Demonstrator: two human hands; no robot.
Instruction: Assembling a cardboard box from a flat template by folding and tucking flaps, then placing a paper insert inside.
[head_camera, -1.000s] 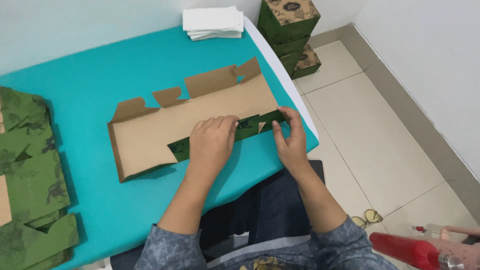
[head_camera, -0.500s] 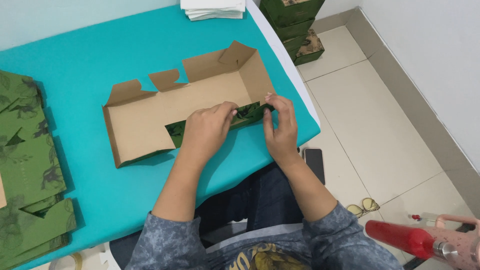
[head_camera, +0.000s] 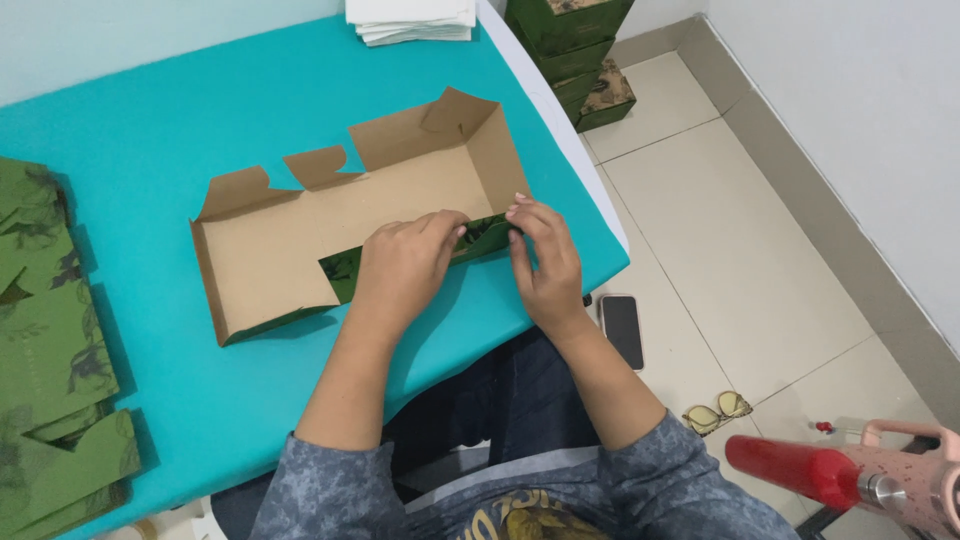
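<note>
Near the right edge of a turquoise desk (head_camera: 180, 130), a half-formed cardboard box (head_camera: 330, 225) lies open side up, its plain brown inside showing and its green printed outside visible only along the folded near wall. The box runs lengthwise from the middle of the desk towards the right edge; its far wall stands up with notched flaps along the top, and its right end wall is upright. The left hand (head_camera: 405, 265) rests over the near wall with fingers curled down, pressing the green flap inward. The right hand (head_camera: 545, 255) pinches the right end of that same flap between fingertips and thumb, close to the box's near right corner. Both hands are closed on the flap, neither loose. The box looks light and thin, stiff across its flat panels yet willing to bend at its scored creases, so it probably handles best when held by a folded edge or a corner and not by the middle of a panel, which could buckle. The matte surface seems unlikely to slip, though the small tabs could crease or tear under rough pressure. Along the left edge of the desk lies a stack of flat green box blanks (head_camera: 50, 330). At the far edge sits a pile of white folded sheets (head_camera: 410, 18). On the floor to the right stand finished green boxes (head_camera: 575, 50), with a dark phone (head_camera: 622, 328) lying by the person's knee, and a red and pink tool (head_camera: 850, 475) in the lower right corner.
</note>
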